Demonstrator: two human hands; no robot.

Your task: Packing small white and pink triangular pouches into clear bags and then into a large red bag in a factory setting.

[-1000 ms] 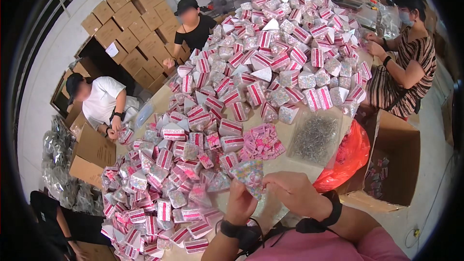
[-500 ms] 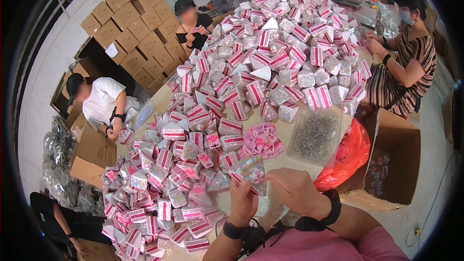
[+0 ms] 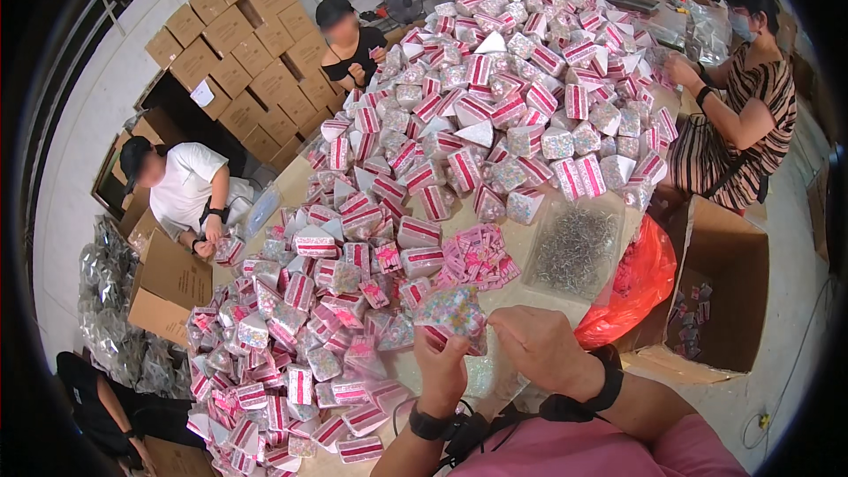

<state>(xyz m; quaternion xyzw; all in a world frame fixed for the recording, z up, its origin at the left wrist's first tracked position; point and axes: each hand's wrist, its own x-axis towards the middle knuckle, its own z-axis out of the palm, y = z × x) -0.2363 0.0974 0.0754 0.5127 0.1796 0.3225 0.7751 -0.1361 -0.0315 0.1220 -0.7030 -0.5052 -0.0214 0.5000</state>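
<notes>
My left hand [image 3: 442, 373] is closed around the lower part of a wedge-shaped packet [image 3: 452, 309] that looks like a cake slice, with a pastel speckled top and a pink-and-white striped side. At its right corner is my right hand [image 3: 541, 349], thumb and forefinger pinched together. Whatever those fingertips hold is too small to make out. Just beyond the packet lies a heap of small pink printed cards [image 3: 480, 256]. To the right of the cards sits a clear plastic tray [image 3: 527, 281] full of thin metal pieces.
A large pile of similar wedge packets [image 3: 495, 110] covers much of the table, reaching down my left side. A red plastic bag [image 3: 640, 287] hangs at the right edge, beside an open carton [image 3: 729, 274]. Co-workers sit around, including one in a striped top [image 3: 751, 115].
The packet in my left hand has turned, showing more of its striped side and a less pointed top. My right hand stays almost in place. The far-left co-worker's hands have moved apart.
</notes>
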